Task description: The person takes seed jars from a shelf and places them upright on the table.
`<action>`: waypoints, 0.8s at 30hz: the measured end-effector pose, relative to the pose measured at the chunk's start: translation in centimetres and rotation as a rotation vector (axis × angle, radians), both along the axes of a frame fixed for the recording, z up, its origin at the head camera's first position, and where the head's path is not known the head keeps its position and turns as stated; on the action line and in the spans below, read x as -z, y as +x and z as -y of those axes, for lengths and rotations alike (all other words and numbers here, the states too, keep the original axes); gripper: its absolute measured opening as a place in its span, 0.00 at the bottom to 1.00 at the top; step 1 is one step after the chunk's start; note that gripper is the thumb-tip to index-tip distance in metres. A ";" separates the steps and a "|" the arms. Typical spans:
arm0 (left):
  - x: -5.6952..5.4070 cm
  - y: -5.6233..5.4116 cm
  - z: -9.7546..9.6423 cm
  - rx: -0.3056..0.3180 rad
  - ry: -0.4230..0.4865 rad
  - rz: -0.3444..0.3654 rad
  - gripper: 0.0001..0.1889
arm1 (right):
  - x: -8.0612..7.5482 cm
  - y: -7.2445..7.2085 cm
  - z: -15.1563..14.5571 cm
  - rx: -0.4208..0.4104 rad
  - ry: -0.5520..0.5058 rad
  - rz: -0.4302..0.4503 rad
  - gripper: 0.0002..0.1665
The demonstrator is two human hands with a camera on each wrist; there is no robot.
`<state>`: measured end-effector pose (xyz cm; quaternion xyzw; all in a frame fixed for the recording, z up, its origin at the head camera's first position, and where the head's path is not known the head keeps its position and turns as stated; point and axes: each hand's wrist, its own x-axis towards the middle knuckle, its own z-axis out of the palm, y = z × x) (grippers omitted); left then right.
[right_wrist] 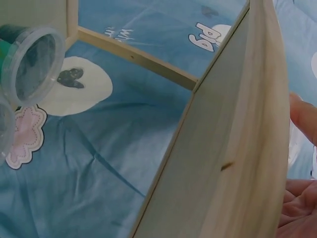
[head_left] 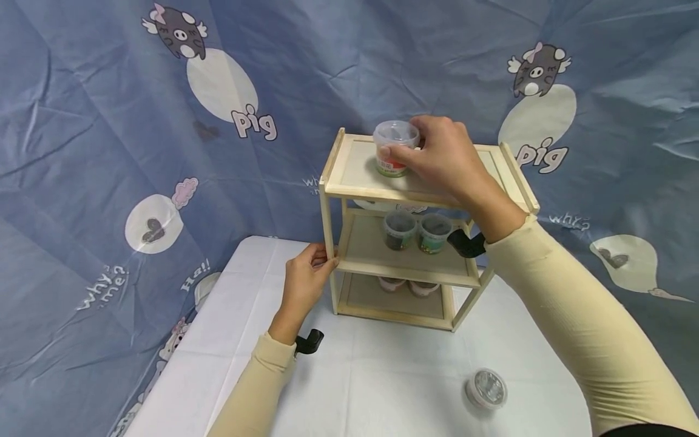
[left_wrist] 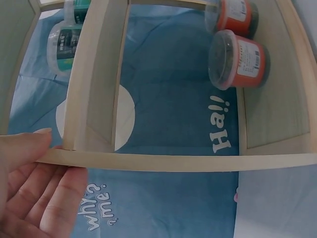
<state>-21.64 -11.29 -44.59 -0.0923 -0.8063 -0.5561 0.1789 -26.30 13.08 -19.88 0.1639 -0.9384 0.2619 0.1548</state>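
On a white table (head_left: 382, 370) stands a small wooden rack (head_left: 409, 277).
Nearest, a small tub (head_left: 488, 389), front right; beyond, the left hand (head_left: 304, 277) pinches the rack's left post (head_left: 327, 224); farther up, the right hand (head_left: 443, 150) grips a clear cup (head_left: 390, 162) between thumb and fingers at the top shelf (head_left: 351, 167).

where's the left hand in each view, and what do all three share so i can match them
Head: the left hand is left of and below centre, gripping the left front post of the wooden rack.
Left wrist: lower left corner, at that same post, which runs sideways.
Right wrist: not in it; the hand at the right edge is the right hand.
Shared landmark: the wooden rack.
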 end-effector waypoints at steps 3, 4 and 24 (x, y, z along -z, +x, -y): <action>0.0 0.0 0.0 -0.001 -0.006 0.000 0.12 | 0.1 0.0 0.0 -0.002 -0.002 -0.011 0.29; 0.0 0.0 0.0 -0.002 -0.008 0.000 0.12 | 0.2 0.0 0.0 -0.002 -0.001 -0.015 0.29; -0.1 0.1 0.0 -0.021 -0.014 -0.007 0.11 | 0.5 0.3 -0.2 -0.007 -0.061 -0.117 0.25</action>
